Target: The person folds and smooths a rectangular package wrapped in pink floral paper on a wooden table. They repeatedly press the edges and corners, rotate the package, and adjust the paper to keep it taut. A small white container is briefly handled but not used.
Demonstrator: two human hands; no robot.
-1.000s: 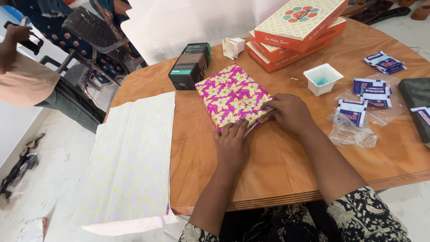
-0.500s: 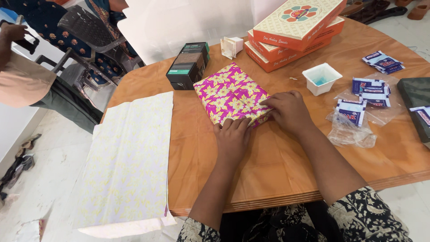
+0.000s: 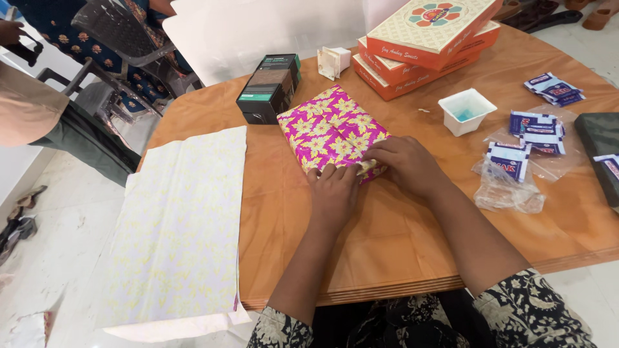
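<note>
Left hand [image 3: 333, 193] lies flat, fingers together, tips pressed on the near edge of the flat box wrapped in magenta paper with yellow flowers [image 3: 332, 127]. Right hand [image 3: 403, 165] sits just beside it, fingers curled, pinching the folded paper flap at the box's near right corner. Box lies directly ahead of both hands on the round orange-brown wooden table [image 3: 387, 238]. Bare tabletop behind the wrists. Dark rectangular carton [image 3: 269, 88] touches the box's far left corner. White square plastic cup [image 3: 465, 111] is well apart, beyond the right hand.
</note>
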